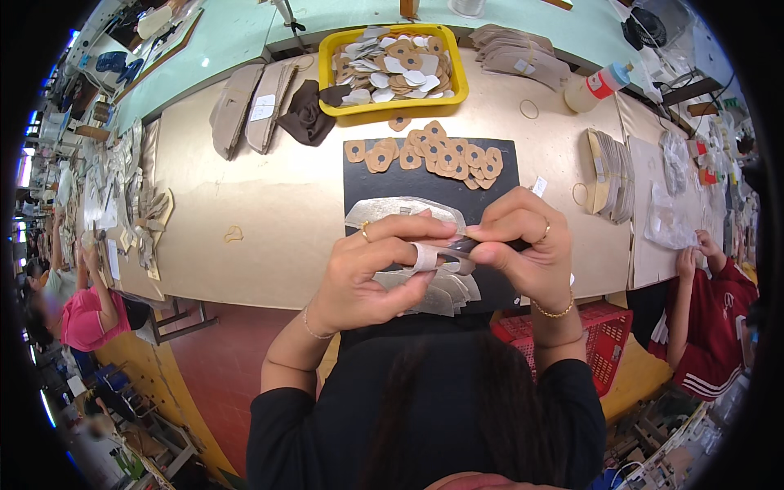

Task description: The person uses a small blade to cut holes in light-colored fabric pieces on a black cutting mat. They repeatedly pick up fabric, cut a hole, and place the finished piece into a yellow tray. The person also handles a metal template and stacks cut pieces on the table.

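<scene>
While my left hand (pixel 371 273) and right hand (pixel 523 245) pinch a small dark piece (pixel 467 243) together above the black mat (pixel 498 155), I keep the tan patches (pixel 433 155) just ahead and the grey stack (pixel 437 290) under my wrists, within easy reach.

Tray (pixel 328 61) behind mat (pixel 359 184); bottle (pixel 596 86) right; patches (pixel 441 155) on mat.

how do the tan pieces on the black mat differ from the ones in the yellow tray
The tan pieces on the black mat lie in an overlapping row, all tan side up. The pieces in the yellow tray are heaped loosely, with many showing white. Both share a rounded shape with a dark centre spot.
</scene>
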The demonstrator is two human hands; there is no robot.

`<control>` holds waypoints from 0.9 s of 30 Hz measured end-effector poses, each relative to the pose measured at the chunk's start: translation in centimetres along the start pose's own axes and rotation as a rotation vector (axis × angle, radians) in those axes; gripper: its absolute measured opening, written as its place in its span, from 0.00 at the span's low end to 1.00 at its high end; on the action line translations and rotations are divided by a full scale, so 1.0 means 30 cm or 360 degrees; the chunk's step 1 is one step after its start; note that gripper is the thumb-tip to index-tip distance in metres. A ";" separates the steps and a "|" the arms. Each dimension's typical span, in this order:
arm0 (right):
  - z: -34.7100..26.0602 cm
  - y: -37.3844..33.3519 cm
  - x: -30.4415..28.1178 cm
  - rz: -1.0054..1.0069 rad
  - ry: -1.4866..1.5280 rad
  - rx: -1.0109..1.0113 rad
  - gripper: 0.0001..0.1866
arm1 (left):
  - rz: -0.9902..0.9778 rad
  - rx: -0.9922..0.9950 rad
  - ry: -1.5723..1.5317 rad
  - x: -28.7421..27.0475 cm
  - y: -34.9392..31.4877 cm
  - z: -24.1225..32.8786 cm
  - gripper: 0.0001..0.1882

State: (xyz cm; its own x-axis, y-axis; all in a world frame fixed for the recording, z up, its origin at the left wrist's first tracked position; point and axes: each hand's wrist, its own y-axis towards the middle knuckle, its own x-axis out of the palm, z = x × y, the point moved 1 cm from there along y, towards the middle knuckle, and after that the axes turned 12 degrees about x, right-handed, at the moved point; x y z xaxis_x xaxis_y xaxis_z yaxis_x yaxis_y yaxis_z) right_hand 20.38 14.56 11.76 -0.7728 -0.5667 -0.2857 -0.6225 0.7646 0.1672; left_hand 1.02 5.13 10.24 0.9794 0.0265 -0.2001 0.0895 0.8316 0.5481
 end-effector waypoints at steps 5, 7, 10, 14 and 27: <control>0.033 -0.019 -0.016 0.0105 0.0246 0.0109 0.09 | -0.0304 -0.0449 -0.0311 -0.008 -0.048 -0.006 0.10; 0.047 -0.025 -0.021 0.0141 0.0263 0.0124 0.09 | -0.0660 -0.0573 -0.0251 -0.004 -0.086 -0.042 0.15; 0.065 -0.037 -0.021 0.0176 0.0398 0.0174 0.11 | -0.1088 -0.0624 0.0155 0.038 -0.169 -0.111 0.12; 0.077 -0.047 -0.029 0.0173 0.0369 0.0191 0.13 | -0.1163 -0.0827 0.0478 0.078 -0.274 -0.163 0.16; 0.104 -0.056 0.000 0.0243 0.0098 0.0198 0.12 | -0.0554 -0.0228 0.1704 0.025 -0.188 -0.344 0.19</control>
State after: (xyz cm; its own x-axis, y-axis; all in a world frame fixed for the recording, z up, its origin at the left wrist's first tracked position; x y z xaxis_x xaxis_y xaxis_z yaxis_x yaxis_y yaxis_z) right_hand 21.81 14.24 8.54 -0.8654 -0.4562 -0.2072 -0.4806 0.8728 0.0854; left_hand -0.63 6.19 -1.39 0.2411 0.1850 -0.9527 0.2378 0.9405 0.2428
